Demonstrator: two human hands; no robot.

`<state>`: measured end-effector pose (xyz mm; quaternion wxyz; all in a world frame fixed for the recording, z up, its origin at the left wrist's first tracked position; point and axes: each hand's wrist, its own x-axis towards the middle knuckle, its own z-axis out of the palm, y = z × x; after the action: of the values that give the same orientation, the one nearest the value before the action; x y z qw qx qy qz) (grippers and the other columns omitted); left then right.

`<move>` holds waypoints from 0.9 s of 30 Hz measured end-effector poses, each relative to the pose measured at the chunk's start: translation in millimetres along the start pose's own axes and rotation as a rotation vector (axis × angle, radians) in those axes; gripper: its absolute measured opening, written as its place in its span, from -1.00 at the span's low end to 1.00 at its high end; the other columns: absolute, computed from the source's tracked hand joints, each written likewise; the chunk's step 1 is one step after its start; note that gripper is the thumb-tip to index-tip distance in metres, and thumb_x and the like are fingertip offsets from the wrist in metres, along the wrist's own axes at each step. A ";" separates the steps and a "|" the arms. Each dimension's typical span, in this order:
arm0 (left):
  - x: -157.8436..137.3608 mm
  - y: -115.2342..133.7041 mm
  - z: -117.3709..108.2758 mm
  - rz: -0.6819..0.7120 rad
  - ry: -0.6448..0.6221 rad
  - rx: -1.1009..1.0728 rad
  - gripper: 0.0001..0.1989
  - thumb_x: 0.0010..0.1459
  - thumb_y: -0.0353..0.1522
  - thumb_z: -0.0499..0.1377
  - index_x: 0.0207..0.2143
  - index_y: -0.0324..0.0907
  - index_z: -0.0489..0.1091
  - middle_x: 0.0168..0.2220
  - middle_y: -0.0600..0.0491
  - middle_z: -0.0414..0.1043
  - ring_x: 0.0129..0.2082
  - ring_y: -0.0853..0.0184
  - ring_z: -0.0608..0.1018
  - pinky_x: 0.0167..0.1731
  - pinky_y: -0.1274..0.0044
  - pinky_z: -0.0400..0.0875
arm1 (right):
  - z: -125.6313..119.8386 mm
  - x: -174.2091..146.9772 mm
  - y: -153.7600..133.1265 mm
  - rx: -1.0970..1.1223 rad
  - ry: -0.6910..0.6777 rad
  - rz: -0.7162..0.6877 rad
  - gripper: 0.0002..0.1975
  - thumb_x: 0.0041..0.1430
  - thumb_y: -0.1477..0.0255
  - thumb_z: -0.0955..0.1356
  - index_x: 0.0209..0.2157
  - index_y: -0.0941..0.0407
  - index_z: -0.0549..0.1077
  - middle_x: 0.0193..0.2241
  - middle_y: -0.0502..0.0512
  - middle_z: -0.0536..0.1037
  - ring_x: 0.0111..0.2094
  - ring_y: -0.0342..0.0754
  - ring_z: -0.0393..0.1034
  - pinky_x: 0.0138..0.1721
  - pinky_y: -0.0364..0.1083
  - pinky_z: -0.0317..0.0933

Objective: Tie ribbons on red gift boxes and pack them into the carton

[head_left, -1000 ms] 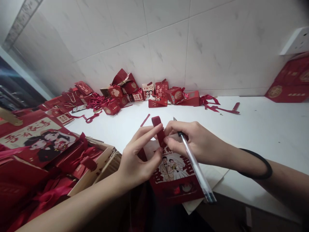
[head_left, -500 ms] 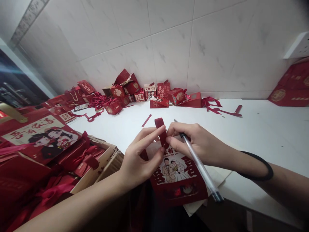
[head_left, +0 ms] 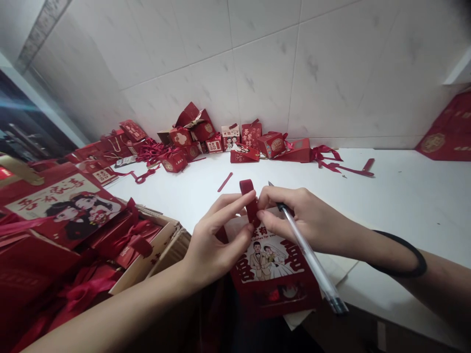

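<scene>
A red gift box (head_left: 275, 294) printed with a bride and groom is held at the front edge of the white table. From its top rises a looped red ribbon (head_left: 247, 189). My left hand (head_left: 221, 240) pinches the ribbon's left side between fingers and thumb. On the other side, my right hand (head_left: 294, 215) grips the ribbon's base with thumb and forefinger. A clear pen (head_left: 312, 260) with a black grip also rests in my right hand, its tip pointing up and away. The fingers hide the spot where ribbon and box meet.
At left stands a cardboard box (head_left: 158, 255) packed with red gift boxes and ribbons. Several small red boxes (head_left: 272, 144) line the tiled wall, with loose ribbons (head_left: 327, 157) beside them. A short ribbon strip (head_left: 224, 182) lies on the table. A larger red box (head_left: 447, 130) stands far right.
The view has shifted slightly, so most things sit a little further right. Both hands keep their hold on the ribbon, and the pen stays in my right hand.
</scene>
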<state>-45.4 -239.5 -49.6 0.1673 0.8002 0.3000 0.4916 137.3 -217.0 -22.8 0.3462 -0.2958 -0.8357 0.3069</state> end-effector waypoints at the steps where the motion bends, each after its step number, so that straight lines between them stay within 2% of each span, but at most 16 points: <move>1: -0.3 0.0 0.0 -0.001 0.002 -0.003 -0.48 0.04 -0.56 0.11 0.06 -0.03 0.25 -0.13 0.04 0.35 -0.14 0.38 0.42 -0.14 0.55 0.39 | -0.1 -0.6 -0.3 -0.001 -0.003 0.003 -0.93 0.07 0.56 0.25 -0.46 0.15 0.29 -0.55 -0.08 0.36 -0.54 -0.22 0.17 -0.52 -0.24 0.06; 8: -1.7 -0.5 0.6 0.023 -0.007 -0.006 -0.45 0.02 -0.58 0.13 0.08 -0.06 0.24 -0.13 0.04 0.34 -0.17 0.40 0.42 -0.13 0.54 0.39 | 1.1 -1.6 -0.3 -0.001 -0.002 0.016 -0.93 0.07 0.54 0.26 -0.48 0.14 0.27 -0.55 -0.07 0.35 -0.54 -0.21 0.17 -0.52 -0.23 0.06; 15: -0.7 -1.0 1.4 0.036 0.022 0.001 -0.43 -0.02 -0.61 0.13 0.07 -0.08 0.25 -0.14 0.05 0.35 -0.18 0.41 0.42 -0.13 0.56 0.38 | 2.0 -2.3 -2.4 0.046 0.006 0.049 -0.91 0.03 0.58 0.26 -0.50 0.13 0.25 -0.62 -0.13 0.26 -0.61 -0.25 0.07 -0.61 -0.26 -0.01; 27: -0.9 -1.8 0.5 0.000 0.003 0.013 -0.45 0.04 -0.59 0.06 0.07 0.00 0.24 -0.14 0.06 0.34 -0.18 0.43 0.42 -0.11 0.53 0.38 | 1.9 -0.8 -1.8 0.031 -0.011 0.075 -0.94 0.03 0.54 0.25 -0.49 0.13 0.25 -0.59 -0.10 0.29 -0.58 -0.22 0.10 -0.56 -0.24 0.02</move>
<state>-45.8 -238.7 -51.4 0.1617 0.8004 0.3035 0.4909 135.8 -219.3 -22.9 0.3344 -0.3196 -0.8212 0.3340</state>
